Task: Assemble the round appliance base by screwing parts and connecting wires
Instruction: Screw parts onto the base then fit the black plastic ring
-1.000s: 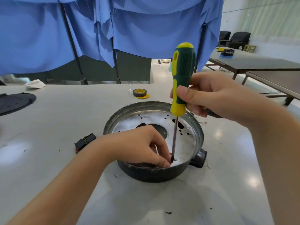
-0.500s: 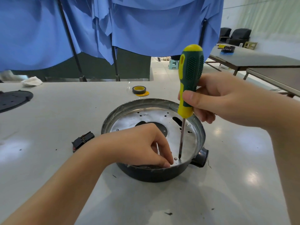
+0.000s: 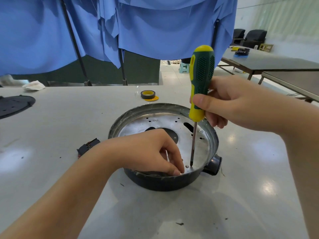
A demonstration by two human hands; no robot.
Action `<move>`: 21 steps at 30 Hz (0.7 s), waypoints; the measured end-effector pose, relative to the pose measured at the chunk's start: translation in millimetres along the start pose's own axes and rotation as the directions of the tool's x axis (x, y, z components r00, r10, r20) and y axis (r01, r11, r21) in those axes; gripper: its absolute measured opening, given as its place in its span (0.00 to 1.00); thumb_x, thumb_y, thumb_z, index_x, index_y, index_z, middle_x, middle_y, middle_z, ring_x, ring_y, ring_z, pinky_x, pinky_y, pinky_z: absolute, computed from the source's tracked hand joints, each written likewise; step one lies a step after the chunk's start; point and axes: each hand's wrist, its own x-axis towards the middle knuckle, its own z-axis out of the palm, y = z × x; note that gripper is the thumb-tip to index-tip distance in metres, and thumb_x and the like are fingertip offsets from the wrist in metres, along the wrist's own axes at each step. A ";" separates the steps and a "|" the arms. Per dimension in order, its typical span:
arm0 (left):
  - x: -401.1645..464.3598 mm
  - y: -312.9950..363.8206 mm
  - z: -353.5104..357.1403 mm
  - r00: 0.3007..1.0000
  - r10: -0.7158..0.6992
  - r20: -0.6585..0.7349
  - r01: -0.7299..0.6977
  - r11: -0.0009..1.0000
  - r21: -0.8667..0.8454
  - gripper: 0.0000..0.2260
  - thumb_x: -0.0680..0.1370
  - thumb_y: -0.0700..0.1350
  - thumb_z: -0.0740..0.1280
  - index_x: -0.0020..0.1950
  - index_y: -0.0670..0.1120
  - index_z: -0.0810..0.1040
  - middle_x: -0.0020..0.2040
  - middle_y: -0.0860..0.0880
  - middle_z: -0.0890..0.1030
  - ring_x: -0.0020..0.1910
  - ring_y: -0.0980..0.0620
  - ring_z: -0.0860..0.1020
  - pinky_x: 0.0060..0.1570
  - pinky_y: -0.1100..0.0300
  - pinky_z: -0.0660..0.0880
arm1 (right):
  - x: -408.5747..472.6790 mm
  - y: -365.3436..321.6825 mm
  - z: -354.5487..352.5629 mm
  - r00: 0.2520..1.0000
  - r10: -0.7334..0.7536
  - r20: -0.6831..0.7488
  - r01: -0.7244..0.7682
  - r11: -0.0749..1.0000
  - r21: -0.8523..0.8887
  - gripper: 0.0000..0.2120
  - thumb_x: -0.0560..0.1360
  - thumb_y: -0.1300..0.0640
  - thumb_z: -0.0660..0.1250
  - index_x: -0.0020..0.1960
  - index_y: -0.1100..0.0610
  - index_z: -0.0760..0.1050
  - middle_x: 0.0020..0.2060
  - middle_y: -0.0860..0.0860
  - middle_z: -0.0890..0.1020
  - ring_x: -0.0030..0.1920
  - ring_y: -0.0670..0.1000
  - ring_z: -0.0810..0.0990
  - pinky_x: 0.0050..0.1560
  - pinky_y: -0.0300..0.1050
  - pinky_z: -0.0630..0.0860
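right hand [image 3: 231, 102] grips screwdriver [image 3: 201, 80] upright, tip on base [image 3: 164, 182] plate, lower center; left hand [image 3: 148, 150] fingertips pinched together by screw [image 3: 187, 166].

The screwdriver [image 3: 201, 80] has a green handle, dimple-textured, with yellow cap and collar. The base [image 3: 162, 182] is dark outside, with a silvery plate [image 3: 172, 123] inside. Far off lie black-and-yellow tape [image 3: 147, 94] and blue cloth [image 3: 155, 26]; the table [image 3: 69, 118] is pale grey.
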 end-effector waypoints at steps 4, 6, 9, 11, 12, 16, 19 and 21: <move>1.2 0.3 1.4 1.000 -0.012 0.014 0.012 1.000 -0.013 0.05 0.75 0.51 0.70 0.44 0.60 0.84 0.32 0.62 0.79 0.29 0.64 0.73 0.29 0.74 0.68 | -0.8 -0.5 -0.9 1.000 0.001 0.006 -0.001 1.000 0.003 0.10 0.76 0.44 0.61 0.41 0.48 0.73 0.29 0.49 0.82 0.28 0.46 0.79 0.31 0.36 0.74; 1.5 -0.2 2.2 1.000 -0.020 0.014 0.021 1.000 -0.010 0.04 0.75 0.52 0.69 0.45 0.59 0.85 0.31 0.61 0.79 0.28 0.64 0.72 0.27 0.74 0.67 | -0.7 -0.8 -1.0 1.000 -0.002 0.011 0.002 1.000 0.003 0.09 0.76 0.44 0.61 0.41 0.47 0.73 0.28 0.49 0.82 0.28 0.46 0.78 0.31 0.37 0.74; 3.7 -2.1 3.2 1.000 -0.023 -0.014 0.023 1.000 0.000 0.03 0.75 0.53 0.70 0.44 0.61 0.84 0.32 0.58 0.79 0.28 0.63 0.71 0.27 0.73 0.67 | -0.2 -1.7 -1.0 1.000 0.000 0.017 0.000 1.000 0.006 0.10 0.75 0.42 0.60 0.42 0.47 0.73 0.28 0.49 0.82 0.28 0.46 0.78 0.32 0.38 0.74; 4.8 -3.3 4.0 0.999 -0.016 -0.030 0.016 1.000 0.007 0.03 0.74 0.53 0.70 0.44 0.61 0.84 0.34 0.53 0.80 0.30 0.60 0.71 0.28 0.71 0.68 | -0.2 -2.7 -0.9 1.000 0.006 0.021 -0.006 1.000 0.019 0.11 0.72 0.40 0.60 0.42 0.47 0.73 0.28 0.48 0.81 0.27 0.45 0.78 0.31 0.36 0.74; 4.8 -3.4 4.2 0.999 -0.019 -0.037 0.019 1.000 0.014 0.03 0.74 0.54 0.70 0.44 0.61 0.84 0.35 0.53 0.81 0.30 0.60 0.72 0.28 0.70 0.69 | -0.1 -3.1 -0.9 1.000 0.007 0.021 -0.008 1.000 0.026 0.11 0.72 0.41 0.60 0.42 0.47 0.72 0.27 0.48 0.81 0.27 0.45 0.78 0.30 0.35 0.74; 1.0 -0.9 3.2 0.997 -0.045 -0.063 0.049 0.997 0.061 0.03 0.74 0.55 0.71 0.44 0.59 0.84 0.34 0.64 0.80 0.33 0.63 0.75 0.30 0.74 0.70 | 0.0 -3.5 -1.0 1.000 0.006 0.017 -0.006 1.000 0.028 0.08 0.75 0.45 0.61 0.42 0.48 0.72 0.27 0.48 0.81 0.26 0.44 0.77 0.29 0.32 0.73; -0.1 1.2 3.7 0.994 -0.055 -0.090 0.065 0.992 0.113 0.04 0.73 0.56 0.71 0.44 0.59 0.84 0.38 0.64 0.81 0.39 0.61 0.78 0.37 0.70 0.75 | -0.2 -3.9 -0.6 1.000 0.011 0.019 -0.011 1.000 0.028 0.07 0.76 0.46 0.61 0.42 0.48 0.72 0.27 0.48 0.81 0.26 0.44 0.77 0.29 0.32 0.73; -0.3 2.7 4.7 0.993 -0.056 -0.108 0.070 0.990 0.125 0.04 0.73 0.56 0.71 0.43 0.59 0.84 0.38 0.61 0.82 0.40 0.59 0.79 0.39 0.67 0.76 | -0.2 -4.3 -0.8 1.000 0.014 0.022 -0.015 1.000 0.025 0.08 0.76 0.46 0.61 0.42 0.48 0.72 0.27 0.48 0.81 0.26 0.44 0.77 0.29 0.32 0.72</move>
